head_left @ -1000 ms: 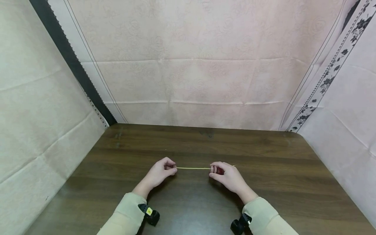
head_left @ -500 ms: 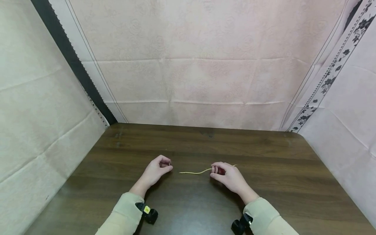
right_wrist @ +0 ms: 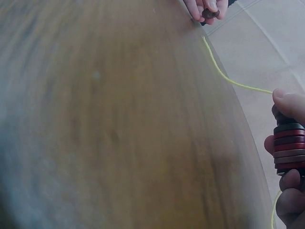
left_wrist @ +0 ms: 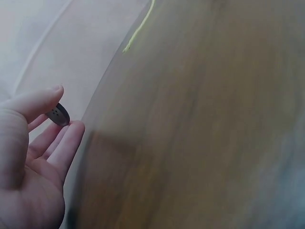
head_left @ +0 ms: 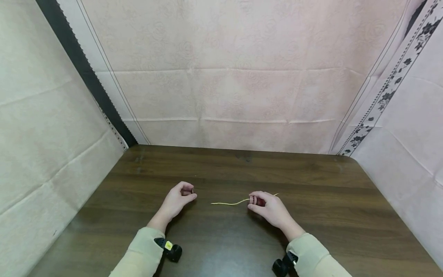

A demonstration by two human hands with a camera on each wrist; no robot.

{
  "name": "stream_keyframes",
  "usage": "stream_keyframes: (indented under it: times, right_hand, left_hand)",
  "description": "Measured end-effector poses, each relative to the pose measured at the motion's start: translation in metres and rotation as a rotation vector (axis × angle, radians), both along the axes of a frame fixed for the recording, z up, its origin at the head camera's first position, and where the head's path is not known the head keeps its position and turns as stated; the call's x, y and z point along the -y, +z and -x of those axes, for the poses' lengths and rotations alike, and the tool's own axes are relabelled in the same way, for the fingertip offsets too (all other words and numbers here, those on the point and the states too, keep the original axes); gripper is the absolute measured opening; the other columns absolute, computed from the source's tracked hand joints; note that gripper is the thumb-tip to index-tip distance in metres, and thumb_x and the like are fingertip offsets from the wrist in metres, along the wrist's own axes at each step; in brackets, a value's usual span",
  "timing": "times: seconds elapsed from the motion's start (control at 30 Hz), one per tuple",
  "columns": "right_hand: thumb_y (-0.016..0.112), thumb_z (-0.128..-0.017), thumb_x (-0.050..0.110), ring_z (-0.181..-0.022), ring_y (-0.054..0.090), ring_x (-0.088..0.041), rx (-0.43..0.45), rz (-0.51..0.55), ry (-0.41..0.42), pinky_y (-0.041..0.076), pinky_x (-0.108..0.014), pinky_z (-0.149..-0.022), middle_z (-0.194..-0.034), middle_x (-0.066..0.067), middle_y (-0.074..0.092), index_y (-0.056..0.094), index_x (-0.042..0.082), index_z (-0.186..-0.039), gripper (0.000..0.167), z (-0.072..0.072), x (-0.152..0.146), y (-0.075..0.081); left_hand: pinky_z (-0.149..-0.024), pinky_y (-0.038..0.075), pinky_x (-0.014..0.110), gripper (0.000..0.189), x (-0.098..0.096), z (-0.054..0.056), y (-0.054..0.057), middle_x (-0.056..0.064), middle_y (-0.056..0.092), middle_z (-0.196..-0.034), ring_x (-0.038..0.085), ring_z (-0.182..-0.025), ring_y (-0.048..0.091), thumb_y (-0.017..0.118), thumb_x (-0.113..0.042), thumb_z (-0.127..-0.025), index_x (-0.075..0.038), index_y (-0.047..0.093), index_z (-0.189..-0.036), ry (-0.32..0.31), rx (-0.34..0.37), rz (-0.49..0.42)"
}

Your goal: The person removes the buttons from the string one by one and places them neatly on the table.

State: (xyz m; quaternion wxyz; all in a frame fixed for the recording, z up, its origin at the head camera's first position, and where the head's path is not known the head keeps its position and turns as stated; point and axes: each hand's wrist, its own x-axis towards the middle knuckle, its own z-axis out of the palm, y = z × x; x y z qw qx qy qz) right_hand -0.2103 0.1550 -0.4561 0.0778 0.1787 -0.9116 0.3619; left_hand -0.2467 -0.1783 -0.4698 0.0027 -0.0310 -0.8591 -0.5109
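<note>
My left hand pinches a dark round button between thumb and fingertips, and small holes show in its face. To the right, above the table, my right hand grips a stack of red, brown and black buttons lying face to face. A thin yellow cord comes out of the stack's left end, and its free tip lies between the two hands, apart from the left one. More of the cord shows past the stack's other end in the right wrist view. Fingers hide part of the stack.
Beneath both hands is a dark brown wooden table with rounded far corners. Pale cloth hangs behind it and at both sides. Each sleeve carries a black wrist camera, the left one and the right one.
The cord was taut between the hands one second ago; it now curves loosely from the right hand. My left hand has moved left, away from the cord tip, with the button. The right hand stays put.
</note>
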Motion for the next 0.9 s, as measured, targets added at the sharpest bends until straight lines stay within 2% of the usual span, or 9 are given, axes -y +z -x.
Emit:
stream_keyframes:
  times: [0.27,0.53,0.8,0.9]
  right_hand:
    - [0.074,-0.081,0.026,-0.076,0.051,-0.01,0.004,0.004,0.006,0.044,-0.03,-0.072,-0.082,0.014,0.056,0.068,0.018,-0.104,0.025,0.0,-0.001,-0.001]
    - [0.074,-0.081,0.026,-0.075,0.05,-0.009,0.014,0.011,0.006,0.044,-0.029,-0.072,-0.082,0.015,0.056,0.068,0.019,-0.102,0.023,-0.001,-0.001,0.001]
    - [0.073,-0.082,0.027,-0.074,0.05,-0.009,0.02,0.024,0.016,0.043,-0.027,-0.069,-0.08,0.015,0.055,0.067,0.02,-0.099,0.02,-0.003,0.0,0.002]
    - [0.073,-0.082,0.027,-0.074,0.05,-0.009,0.018,0.021,0.014,0.043,-0.027,-0.069,-0.079,0.014,0.055,0.067,0.02,-0.099,0.02,-0.003,0.0,0.002]
  left_hand:
    - [-0.088,0.043,0.043,0.035,0.016,0.003,-0.001,0.008,0.06,-0.109,0.024,-0.099,0.055,0.073,-0.019,-0.082,-0.007,0.062,-0.114,0.029,-0.043,0.061]
    - [-0.089,0.043,0.042,0.04,0.026,0.003,-0.003,0.01,0.058,-0.115,0.024,-0.103,0.053,0.071,-0.023,-0.083,-0.008,0.061,-0.119,0.061,-0.005,0.028]
    - [-0.088,0.044,0.043,0.039,0.033,0.006,-0.001,0.012,0.057,-0.113,0.026,-0.102,0.054,0.07,-0.02,-0.084,-0.004,0.061,-0.118,0.078,-0.033,0.122]
    - [-0.088,0.044,0.043,0.039,0.038,0.006,-0.001,0.014,0.056,-0.114,0.027,-0.103,0.054,0.069,-0.019,-0.085,-0.002,0.06,-0.119,0.088,-0.041,0.125]
